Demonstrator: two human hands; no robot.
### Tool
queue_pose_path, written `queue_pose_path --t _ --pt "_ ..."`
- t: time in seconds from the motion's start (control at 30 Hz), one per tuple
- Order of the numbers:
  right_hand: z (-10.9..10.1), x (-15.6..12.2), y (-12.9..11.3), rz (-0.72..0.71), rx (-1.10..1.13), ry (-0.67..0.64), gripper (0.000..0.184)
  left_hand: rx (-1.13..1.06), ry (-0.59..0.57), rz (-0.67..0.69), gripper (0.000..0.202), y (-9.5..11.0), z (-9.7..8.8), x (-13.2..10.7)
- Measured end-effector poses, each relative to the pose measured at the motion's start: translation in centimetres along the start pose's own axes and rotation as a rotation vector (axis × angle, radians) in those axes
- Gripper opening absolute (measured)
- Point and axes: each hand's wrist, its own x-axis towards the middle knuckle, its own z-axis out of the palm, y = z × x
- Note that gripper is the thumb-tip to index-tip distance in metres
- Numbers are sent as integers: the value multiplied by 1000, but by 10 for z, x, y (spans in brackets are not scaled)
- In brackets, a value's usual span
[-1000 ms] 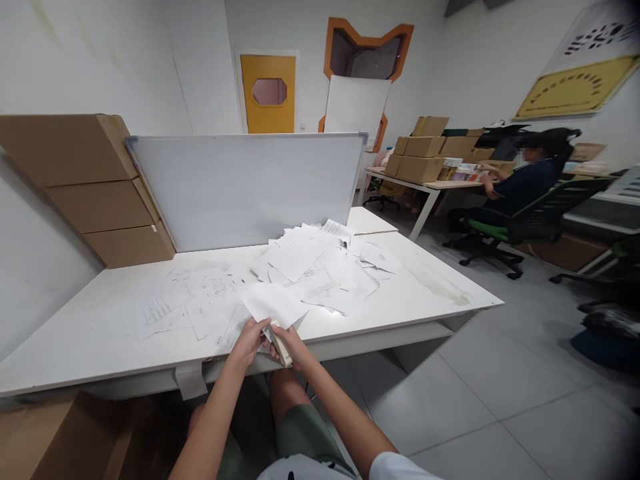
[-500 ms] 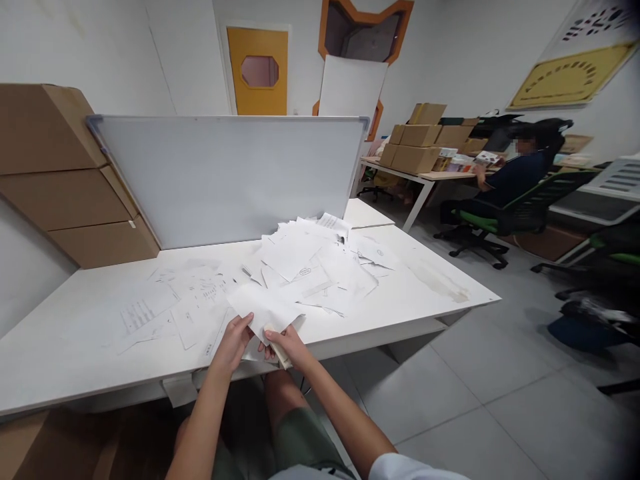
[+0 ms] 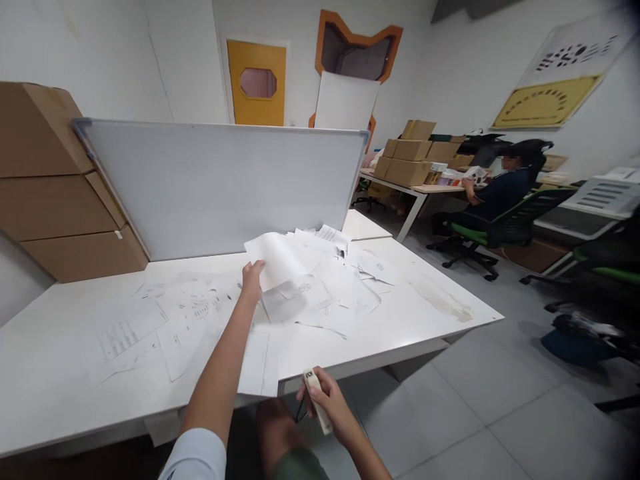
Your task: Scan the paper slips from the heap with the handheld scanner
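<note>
My left hand (image 3: 253, 281) is stretched out over the table, its fingers closed on the edge of a white sheet of paper (image 3: 277, 257). The sheet is raised and bent above the near left side of a loose paper pile (image 3: 345, 283). Off the table's front edge, my right hand (image 3: 325, 400) grips a cream-coloured stapler (image 3: 317, 399), its narrow end pointing up and away from me. Another white sheet (image 3: 257, 367) lies at the front edge, between my two arms.
Printed papers (image 3: 133, 330) are spread over the left of the white table (image 3: 435, 340). A whiteboard (image 3: 225, 190) stands behind the pile, with stacked cardboard boxes (image 3: 65, 207) at its left. A person (image 3: 505, 187) sits at a farther desk on the right.
My left hand has moved forward with the sheet to the pile. My right hand has drawn back, away from the paper, with the stapler. The view has shifted slightly.
</note>
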Motion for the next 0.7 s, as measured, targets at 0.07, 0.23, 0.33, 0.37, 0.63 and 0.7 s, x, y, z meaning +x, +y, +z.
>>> queue_pose_path --t 0.07,0.23,0.33,0.37,0.63,0.7 --pt "-16 1 2 -2 -15 55 48 95 30 12 35 -5 -3 16" --pt "-33 29 -7 -44 -69 54 45 361 106 47 35 -29 -13 33" --pt "-29 57 -18 -43 -112 26 43 530 161 79 39 -36 -16 42" --pt "-26 66 -22 -42 -118 6 42 589 186 88 42 -37 -21 44" --pt "-11 101 -27 22 -31 -135 34 1048 67 17 71 -29 -147 8" --pt "-12 97 -26 4 -50 -201 34 1162 -3 -11 76 -33 -168 -18"
